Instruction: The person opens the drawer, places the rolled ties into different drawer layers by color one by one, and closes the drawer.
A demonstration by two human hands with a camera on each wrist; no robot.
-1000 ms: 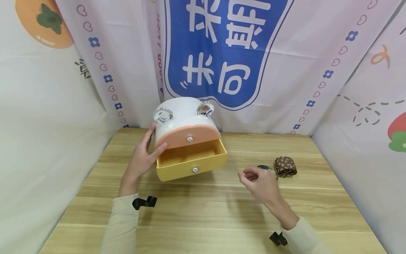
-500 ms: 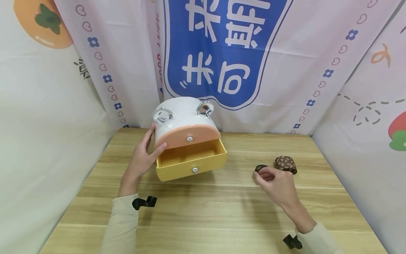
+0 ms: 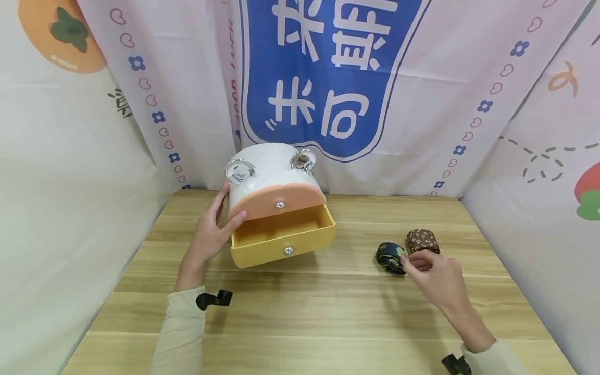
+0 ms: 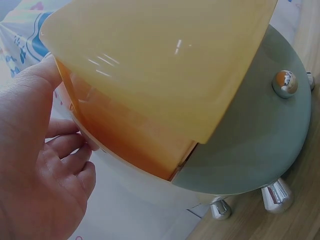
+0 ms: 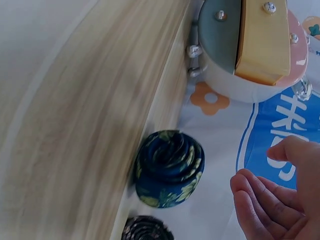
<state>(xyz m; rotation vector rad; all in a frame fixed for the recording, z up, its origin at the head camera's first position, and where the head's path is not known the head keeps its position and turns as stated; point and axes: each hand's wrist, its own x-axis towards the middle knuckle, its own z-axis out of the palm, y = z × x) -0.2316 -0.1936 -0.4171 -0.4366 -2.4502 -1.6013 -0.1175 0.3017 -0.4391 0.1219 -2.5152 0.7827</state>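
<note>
A small white drawer cabinet (image 3: 267, 159) with chrome ear-like rings stands on the table, its yellow middle drawer (image 3: 258, 257) pulled out and bare inside. My left hand (image 3: 209, 237) holds the cabinet's left side, thumb at the front edge and fingers along the wall. To the right lies a rolled dark blue necktie (image 3: 389, 256) with yellow-green flowers. Beside it is a rolled brown patterned necktie (image 3: 422, 240). My right hand (image 3: 442, 278) hovers by the rolls with fingers loosely bent; the right wrist view shows a gap between it and the blue roll (image 5: 170, 170).
The cabinet's pink upper drawer (image 3: 262, 204) and green lower drawer (image 4: 240, 150) are closed. It stands on chrome feet (image 4: 277, 196). Printed curtains (image 3: 197, 94) rise behind and on both sides of the wooden table (image 3: 300, 323).
My right hand has moved right and toward the table's right front, off the blue roll, which now shows more fully. The left hand and cabinet stay where they were.
</note>
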